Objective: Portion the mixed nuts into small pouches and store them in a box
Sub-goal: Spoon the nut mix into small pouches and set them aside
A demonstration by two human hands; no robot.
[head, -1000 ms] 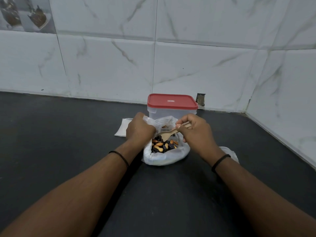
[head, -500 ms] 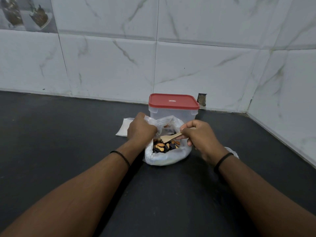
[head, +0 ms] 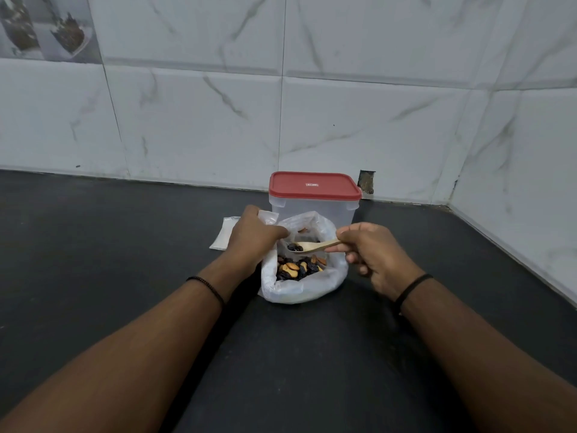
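White marble-patterned tiles backed a dark counter [head: 125, 307], which met a second tiled wall at the far right corner. Near the middle of the counter sat a thin plastic bag [head: 304, 285], mouth open, holding the mixed nuts [head: 299, 268]. Just behind it stood a clear box [head: 313, 210] with its red lid [head: 313, 185] fitted. Flat pouches [head: 223, 234] lay to the left of the box, partly hidden.

The left hand [head: 253, 242] gripped the left rim of the bag, keeping the mouth open. The right hand [head: 371, 254] pinched the handle of a wooden spoon [head: 312, 246], whose bowl hovered above the nuts with a few dark pieces in it.

The bag appeared soft and limp; it would probably collapse unless held at the rim. The nuts were loose and light and would likely roll off a tilted spoon. The spoon was best kept level and held by the handle end.
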